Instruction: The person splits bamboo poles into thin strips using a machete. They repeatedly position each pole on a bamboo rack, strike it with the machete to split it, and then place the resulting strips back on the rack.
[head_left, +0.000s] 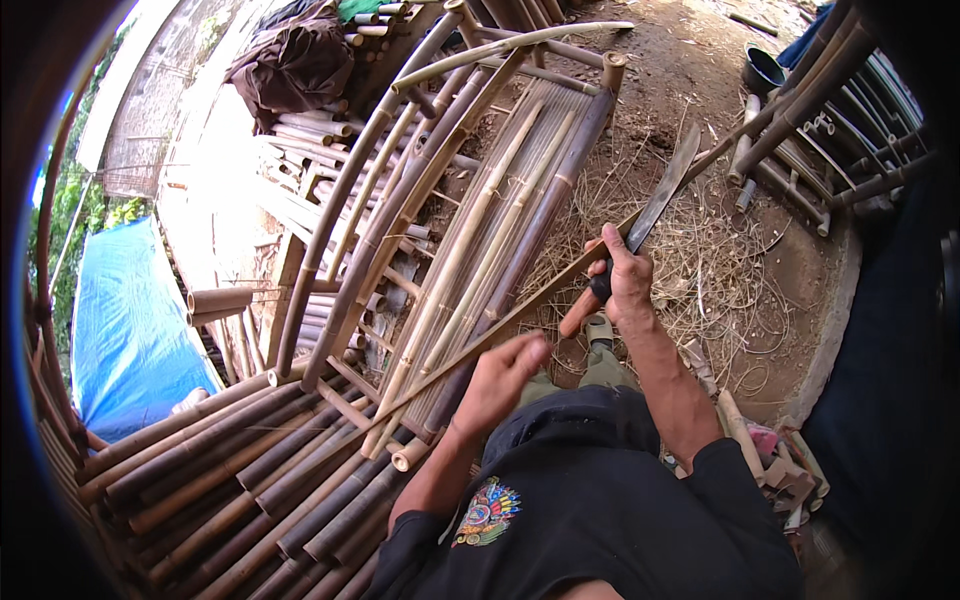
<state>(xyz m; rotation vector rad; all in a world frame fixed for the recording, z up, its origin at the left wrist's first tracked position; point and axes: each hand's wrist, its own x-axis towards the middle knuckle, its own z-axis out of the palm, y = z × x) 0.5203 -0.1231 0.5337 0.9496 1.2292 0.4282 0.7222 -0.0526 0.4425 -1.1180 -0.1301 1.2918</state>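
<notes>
My right hand [628, 280] is closed round a machete [668, 190] near the base of its blade. Its orange-brown handle juts out below the fist, and the blade points up and away to the right. A long, thin bamboo strip [545, 298] runs diagonally past both hands, and my right thumb lies against it beside the blade. Close to the strip's lower edge, my left hand [500, 378] has its fingers curled in. What those fingers hold, if anything, is hidden. Left of the strip stands a bamboo bench [345, 240], with loose bamboo lengths [490, 200] lying along its slatted seat.
Dark bamboo poles [230, 470] form a platform at lower left. Thin shavings [700, 270] litter the dirt ground at right. Bamboo frames [850, 120] and a black basin [763, 70] stand at far right. A blue tarp [130, 330] lies at left, and cut poles are stacked behind the bench.
</notes>
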